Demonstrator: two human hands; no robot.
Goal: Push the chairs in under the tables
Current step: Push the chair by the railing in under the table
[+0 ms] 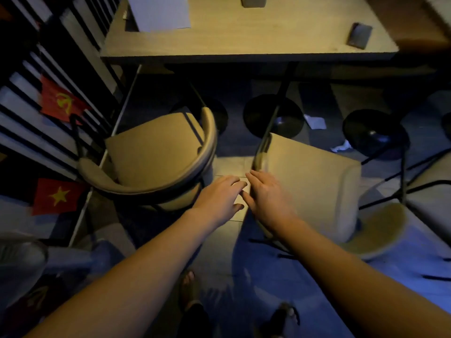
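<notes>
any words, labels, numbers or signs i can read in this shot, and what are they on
No readable text anywhere in this view.
Upper red flag: a yellow hammer-and-sickle emblem, no lettering.
Lower red flag: a yellow star, no lettering.
White sheet on the table: blank as far as can be seen.
Dark card-like object on the table: too blurred to tell whether it carries print.

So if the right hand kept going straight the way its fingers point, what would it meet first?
Probably the curved backrest of the right chair: the right hand points up along it, fingertips already at its rail. Depth is unclear.
</notes>
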